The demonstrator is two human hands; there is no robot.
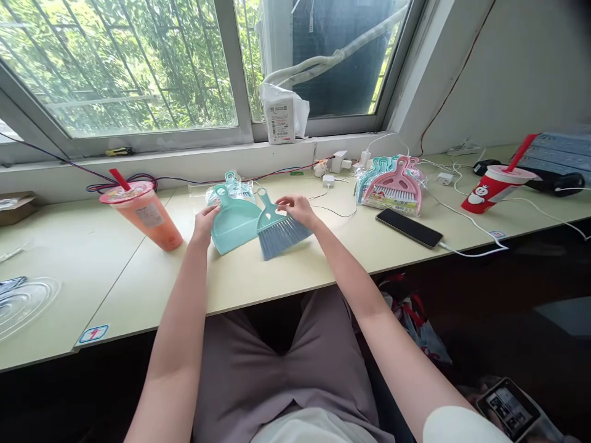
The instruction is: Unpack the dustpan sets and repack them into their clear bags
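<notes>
My left hand (203,223) grips the left edge of a mint-green dustpan (236,224), its handle pointing toward the window. My right hand (298,210) is closed on the upper right side of a matching small hand brush (282,234) with grey-blue bristles. The brush overlaps or meets the dustpan's right edge; whether they touch I cannot tell. Both are held over the table's front part. Behind the dustpan lies another mint set in clear wrapping (237,186). More wrapped dustpan-and-brush sets (392,184), pink and mint, are stacked to the right.
A tall orange drink cup (148,215) stands left. A black phone (409,228) on a white cable and a red cup (496,187) with a straw are at right. Chargers and wires (329,180) run along the back. A small box (280,120) sits on the sill.
</notes>
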